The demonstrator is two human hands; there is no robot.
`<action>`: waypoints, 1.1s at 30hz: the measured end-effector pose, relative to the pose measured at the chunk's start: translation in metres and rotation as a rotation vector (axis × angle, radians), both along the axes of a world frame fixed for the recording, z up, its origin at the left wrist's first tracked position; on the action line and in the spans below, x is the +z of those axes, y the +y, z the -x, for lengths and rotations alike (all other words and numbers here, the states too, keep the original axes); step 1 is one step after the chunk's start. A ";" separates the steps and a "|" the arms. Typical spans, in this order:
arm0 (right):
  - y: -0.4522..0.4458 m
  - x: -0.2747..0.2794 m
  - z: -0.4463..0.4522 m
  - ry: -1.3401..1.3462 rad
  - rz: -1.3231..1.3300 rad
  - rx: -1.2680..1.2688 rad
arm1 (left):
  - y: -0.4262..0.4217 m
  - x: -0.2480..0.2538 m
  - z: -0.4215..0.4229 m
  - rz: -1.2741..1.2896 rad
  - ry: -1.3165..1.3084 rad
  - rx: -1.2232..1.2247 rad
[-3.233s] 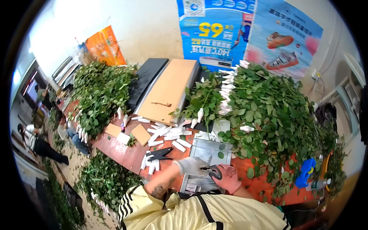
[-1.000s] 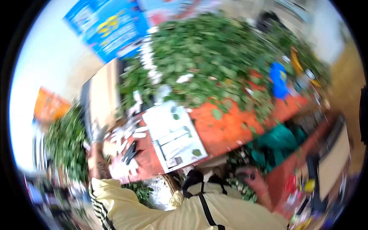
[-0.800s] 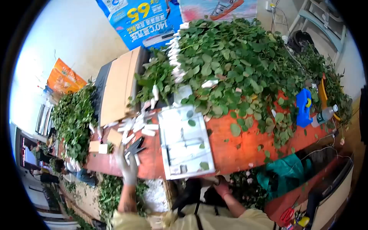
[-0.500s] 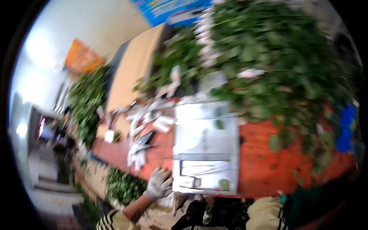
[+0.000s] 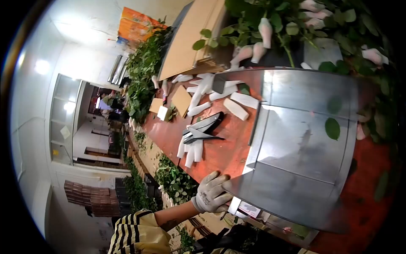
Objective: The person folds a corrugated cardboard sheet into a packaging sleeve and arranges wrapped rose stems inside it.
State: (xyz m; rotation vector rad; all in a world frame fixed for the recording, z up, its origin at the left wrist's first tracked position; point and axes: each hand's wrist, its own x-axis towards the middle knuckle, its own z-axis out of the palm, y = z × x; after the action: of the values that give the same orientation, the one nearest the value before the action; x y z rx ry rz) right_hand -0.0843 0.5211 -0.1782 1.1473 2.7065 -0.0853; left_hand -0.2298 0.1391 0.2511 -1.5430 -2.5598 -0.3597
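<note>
Fingers (image 5: 217, 181): on the left hand (image 5: 210, 194), in an off-white fabric glove; bent and slightly parted at a panel corner; whether they pinch it, I cannot tell.
Panel: grey, smooth, rectangular sheet-like panel (image 5: 296, 146) with crosswise seams, its middle toward 2 o'clock from the fingers.
Long axis: roughly 12 to 6 o'clock, leaning slightly toward 1 and 7.
Nearer hand: left, at the panel's 8 o'clock side; right hand out of view.
Packet: small white-and-pink packet (image 5: 249, 209), near the glove at 4 o'clock.
Stapler: black-and-silver hand stapler (image 5: 204, 128) at 12 o'clock, lying over white ribbed sleeves (image 5: 193, 151) on the red tabletop (image 5: 232, 146).
Cardboard: flat tan cardboard stack (image 5: 192, 38), farther out toward 12.
</note>
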 end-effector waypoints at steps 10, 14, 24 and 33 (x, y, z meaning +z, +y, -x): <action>0.012 -0.009 0.003 -0.017 -0.013 0.054 | 0.003 0.006 0.007 0.075 -0.125 0.012; 0.000 0.001 0.004 -0.013 -0.010 0.079 | -0.001 0.001 0.007 0.024 -0.053 -0.042; -0.222 0.189 -0.061 0.090 0.406 0.593 | -0.029 0.000 -0.013 -0.127 -0.044 -0.005; -0.327 0.374 -0.113 0.073 0.695 0.945 | -0.205 0.028 -0.192 -0.695 -0.771 0.790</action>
State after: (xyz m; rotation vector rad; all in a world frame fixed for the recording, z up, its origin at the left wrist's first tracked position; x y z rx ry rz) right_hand 0.0291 0.1939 0.1962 -0.3336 2.6083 -0.8224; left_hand -0.0377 -0.0663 0.2788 -0.0989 -2.7374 -1.7079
